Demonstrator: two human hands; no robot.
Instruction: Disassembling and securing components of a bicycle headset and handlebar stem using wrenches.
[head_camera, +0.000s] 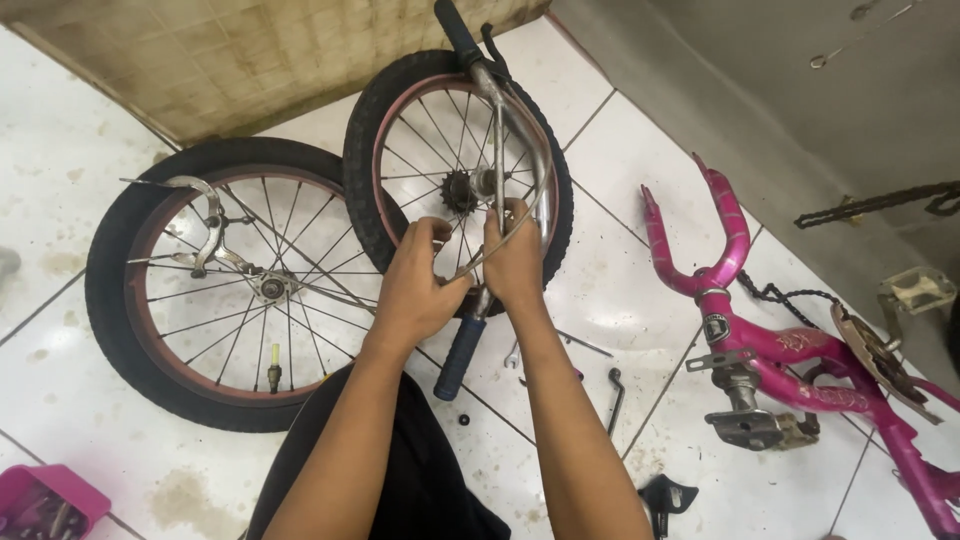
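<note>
Handlebar (497, 150) upright, long axis vertical

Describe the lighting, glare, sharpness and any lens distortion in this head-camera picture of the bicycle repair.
Head view: even, soft light with faint shadows; mild glare on the glossy white floor tiles; left hand, right hand and silver handlebar are sharp; the pink frame stays fairly crisp; wide-angle bending curves the tile joints; the top right corner is darker.

white tiled floor (90, 180); two wheels (215, 290), pink frame (790, 350), wrenches (590, 345) lie there
</note>
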